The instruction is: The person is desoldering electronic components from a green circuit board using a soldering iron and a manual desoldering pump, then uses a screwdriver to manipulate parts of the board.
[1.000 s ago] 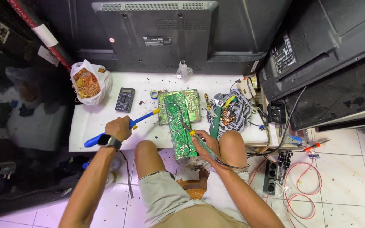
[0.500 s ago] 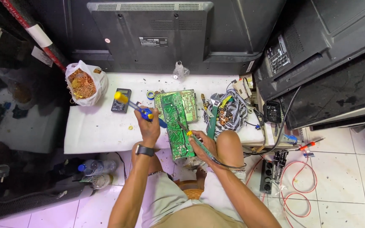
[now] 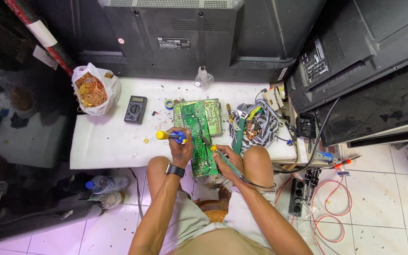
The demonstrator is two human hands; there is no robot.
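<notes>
Our left hand (image 3: 181, 147) grips a blue-and-yellow desoldering pump (image 3: 171, 136) over the green circuit board (image 3: 197, 137), which lies from the white table (image 3: 109, 141) edge onto our knees. Our right hand (image 3: 227, 160) clasps a soldering iron (image 3: 213, 148), tip on the board. A multimeter (image 3: 135, 109) sits farther left.
</notes>
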